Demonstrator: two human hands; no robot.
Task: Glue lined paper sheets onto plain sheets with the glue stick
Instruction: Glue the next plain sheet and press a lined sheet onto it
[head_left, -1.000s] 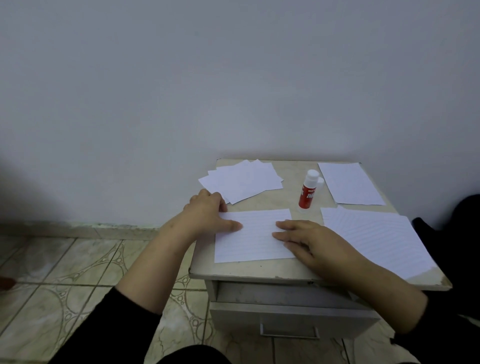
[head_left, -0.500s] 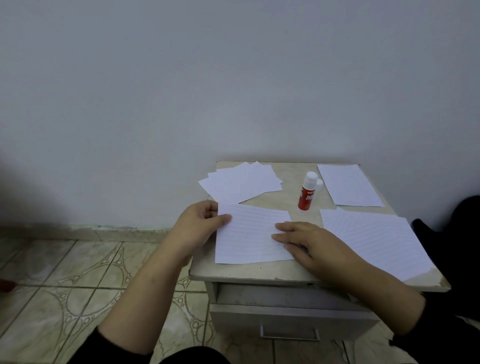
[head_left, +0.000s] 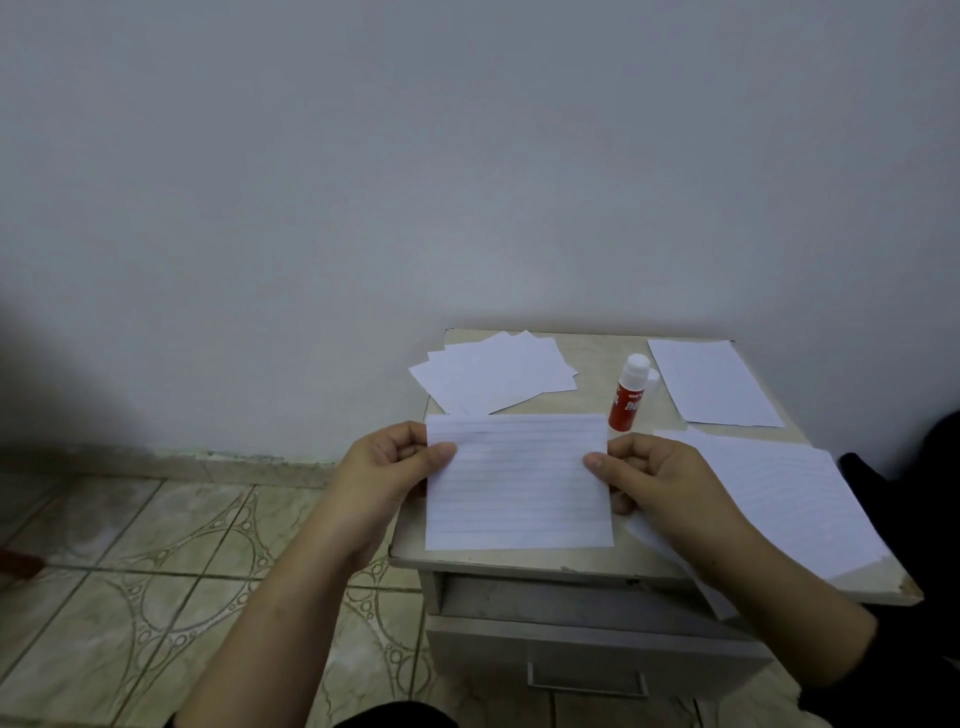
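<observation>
1. 2 hands pinch 1 lined sheet (head_left: 518, 483) by its side edges: left hand (head_left: 387, 467) at 9 o'clock, right hand (head_left: 652, 475) at 3 o'clock, above the tabletop (head_left: 597, 358).
2. Glue stick (head_left: 628, 395) stands upright at 1 o'clock, capped.
3. Plain sheets (head_left: 496, 376) lie fanned at 12 o'clock.
4. More lined paper (head_left: 779, 499) lies at 3 o'clock.

Left hand (head_left: 387, 470) and right hand (head_left: 657, 475), forearms bare and extended forward, thumbs uppermost, each pinching an opposite side edge of one lined sheet (head_left: 517, 483), knuckles turned outward.
</observation>
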